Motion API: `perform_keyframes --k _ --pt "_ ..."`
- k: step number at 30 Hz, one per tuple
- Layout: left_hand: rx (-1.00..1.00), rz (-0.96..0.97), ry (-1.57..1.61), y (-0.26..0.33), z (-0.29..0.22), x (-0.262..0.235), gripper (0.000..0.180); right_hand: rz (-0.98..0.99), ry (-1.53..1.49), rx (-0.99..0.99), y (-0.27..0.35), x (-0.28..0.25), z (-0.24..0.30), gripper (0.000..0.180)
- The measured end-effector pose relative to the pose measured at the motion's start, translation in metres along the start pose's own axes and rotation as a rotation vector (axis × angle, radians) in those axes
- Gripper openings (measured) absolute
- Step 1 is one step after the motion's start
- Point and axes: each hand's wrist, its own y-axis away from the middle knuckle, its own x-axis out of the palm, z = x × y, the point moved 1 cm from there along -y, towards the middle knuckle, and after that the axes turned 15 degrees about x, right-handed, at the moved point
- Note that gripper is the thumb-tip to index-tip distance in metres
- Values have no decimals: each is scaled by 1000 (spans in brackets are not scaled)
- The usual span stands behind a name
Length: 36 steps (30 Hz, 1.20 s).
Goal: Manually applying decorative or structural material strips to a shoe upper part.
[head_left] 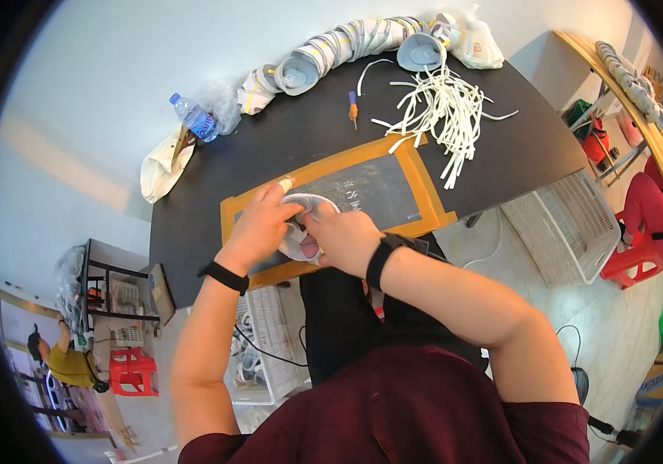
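Note:
A round, cup-shaped white-and-grey piece is between my two hands, above the near edge of the dark table. My left hand grips its left side, with fingers at the rim. The fingers of my right hand curl over its right side and reach into the opening. A pinkish patch shows inside the piece, partly hidden by my fingers. Under my hands lies a dark clear-covered sheet framed with brown tape. Something small and whitish shows at my left fingertips.
Similar cup-shaped pieces line the table's far edge. White strips, a small orange-and-blue hand tool, a water bottle and a plastic bag lie on the table. White crates stand below; others work at both sides.

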Motion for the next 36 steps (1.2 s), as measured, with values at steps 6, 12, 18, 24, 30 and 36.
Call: perform_keyframes --k 6,12,18,24,30,36 --pt "-76 -101 56 9 -11 0 28 -252 41 -179 33 12 13 33" --pt "-142 -197 85 25 -22 2 17 -304 187 -148 36 25 19 39" --pt "-196 -159 173 29 -23 6 17 -302 128 -137 38 29 17 42" --pt "-137 -159 175 26 -16 6 16 -255 121 -131 36 25 16 44" --pt "-85 -95 154 22 -18 -4 11 -255 106 -117 34 26 17 42" --pt "-172 -120 -77 16 -20 13 26 -281 109 -122 34 28 20 41"
